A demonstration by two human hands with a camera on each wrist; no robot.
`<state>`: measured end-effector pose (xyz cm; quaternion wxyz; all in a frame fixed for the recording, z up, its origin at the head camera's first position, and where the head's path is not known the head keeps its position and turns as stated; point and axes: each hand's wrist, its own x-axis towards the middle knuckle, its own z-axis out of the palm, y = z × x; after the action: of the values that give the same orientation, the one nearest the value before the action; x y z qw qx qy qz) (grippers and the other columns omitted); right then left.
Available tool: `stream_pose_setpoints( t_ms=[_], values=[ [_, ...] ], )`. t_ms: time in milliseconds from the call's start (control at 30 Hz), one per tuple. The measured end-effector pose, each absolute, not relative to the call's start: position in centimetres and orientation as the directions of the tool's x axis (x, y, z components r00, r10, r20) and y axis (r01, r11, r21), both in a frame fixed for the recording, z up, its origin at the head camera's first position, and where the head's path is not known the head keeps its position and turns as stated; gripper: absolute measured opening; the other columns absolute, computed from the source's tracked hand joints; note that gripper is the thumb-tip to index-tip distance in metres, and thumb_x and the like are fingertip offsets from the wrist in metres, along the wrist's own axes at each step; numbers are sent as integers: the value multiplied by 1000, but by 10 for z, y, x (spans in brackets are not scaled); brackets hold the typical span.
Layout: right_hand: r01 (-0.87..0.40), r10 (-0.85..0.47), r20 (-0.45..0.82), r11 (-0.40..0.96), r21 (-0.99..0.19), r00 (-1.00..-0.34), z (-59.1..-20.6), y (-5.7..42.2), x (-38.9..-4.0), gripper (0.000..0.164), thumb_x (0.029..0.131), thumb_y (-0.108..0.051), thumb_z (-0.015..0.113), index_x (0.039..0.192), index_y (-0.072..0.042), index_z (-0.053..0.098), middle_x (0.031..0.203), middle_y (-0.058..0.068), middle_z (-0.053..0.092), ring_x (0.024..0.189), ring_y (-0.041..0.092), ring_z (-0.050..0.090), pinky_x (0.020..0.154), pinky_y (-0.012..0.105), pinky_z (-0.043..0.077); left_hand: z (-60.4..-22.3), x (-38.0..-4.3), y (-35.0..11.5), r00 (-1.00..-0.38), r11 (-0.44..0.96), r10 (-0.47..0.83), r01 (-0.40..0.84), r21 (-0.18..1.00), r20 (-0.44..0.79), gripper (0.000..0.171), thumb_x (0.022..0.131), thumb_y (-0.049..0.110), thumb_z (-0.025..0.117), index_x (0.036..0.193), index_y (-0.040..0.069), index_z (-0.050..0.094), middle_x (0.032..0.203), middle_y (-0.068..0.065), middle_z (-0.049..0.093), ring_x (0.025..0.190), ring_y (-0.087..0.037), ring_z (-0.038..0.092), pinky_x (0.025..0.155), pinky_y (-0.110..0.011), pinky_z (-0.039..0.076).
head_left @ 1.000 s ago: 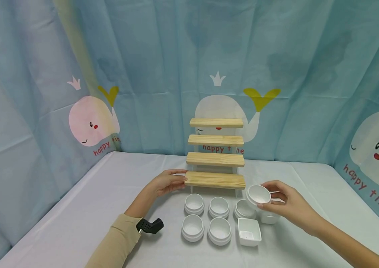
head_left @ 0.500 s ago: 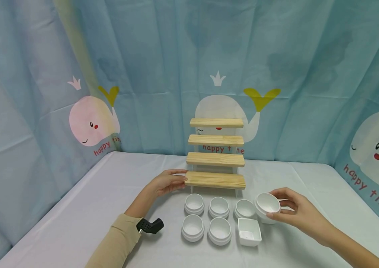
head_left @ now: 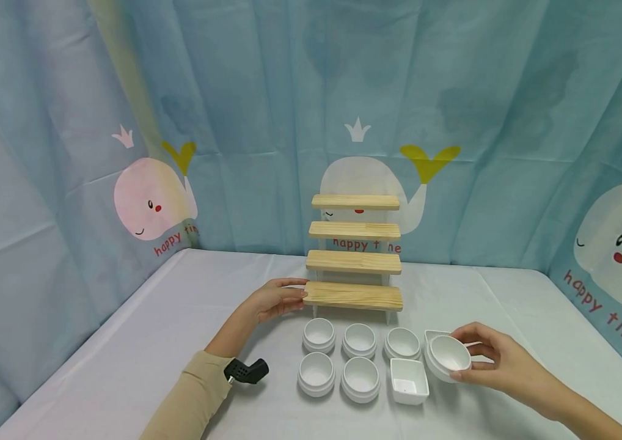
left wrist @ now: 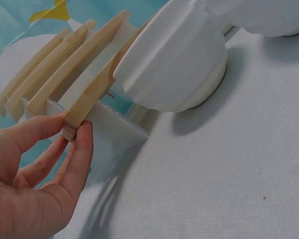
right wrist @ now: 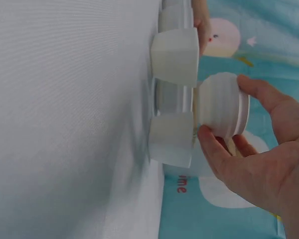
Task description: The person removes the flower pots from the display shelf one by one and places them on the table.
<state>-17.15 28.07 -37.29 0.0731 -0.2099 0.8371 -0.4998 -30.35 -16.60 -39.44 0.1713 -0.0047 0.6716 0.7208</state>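
My left hand [head_left: 278,300] pinches the left end of the lowest board of a four-step wooden display stand [head_left: 352,296]; thumb and fingers grip the board's edge in the left wrist view [left wrist: 84,107]. With its thumb and fingers, my right hand [head_left: 500,363] holds a round white bowl [head_left: 448,355] by its sides, mouth up. In the right wrist view this bowl [right wrist: 222,105] is raised off the table. It partly hides a square white bowl [head_left: 433,335] in the head view. Another square white bowl [head_left: 409,382] stands just left of it.
Several round white bowls [head_left: 360,379] stand in two rows in front of the stand, on a white-covered table [head_left: 140,360]. A light blue whale-print curtain [head_left: 256,122] hangs behind. A black strap device [head_left: 246,371] is on the left wrist.
My right hand has moved right and toward the front with the round bowl, uncovering the round bowl beside the stand and part of the square one. The left hand keeps its grip on the board.
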Motion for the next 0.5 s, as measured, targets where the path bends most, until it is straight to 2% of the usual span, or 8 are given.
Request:
stream_pose_setpoints(
  t_ms=[300, 500],
  values=[
    [-292, -471, 66, 426, -856, -880, -381, 285, -168, 47, 89, -6, 84, 127, 3, 57, 120, 7, 58, 100, 4, 63, 80, 23, 61, -395, -303, -167, -941, -45, 237, -257, 965, -240, 53, 102, -1, 64, 153, -8, 47, 108, -11, 71, 87, -12, 72, 79, -23, 63],
    [-304, -512, 66, 397, -866, -856, -390, 287, -167, 45, 89, -4, 83, 125, 4, 57, 118, 2, 59, 99, 5, 64, 81, 24, 62, -394, -302, -166, -941, -39, 241, -253, 967, -236, 53, 103, -1, 63, 153, -8, 47, 111, -12, 71, 90, -13, 73, 80, -24, 63]
  ],
)
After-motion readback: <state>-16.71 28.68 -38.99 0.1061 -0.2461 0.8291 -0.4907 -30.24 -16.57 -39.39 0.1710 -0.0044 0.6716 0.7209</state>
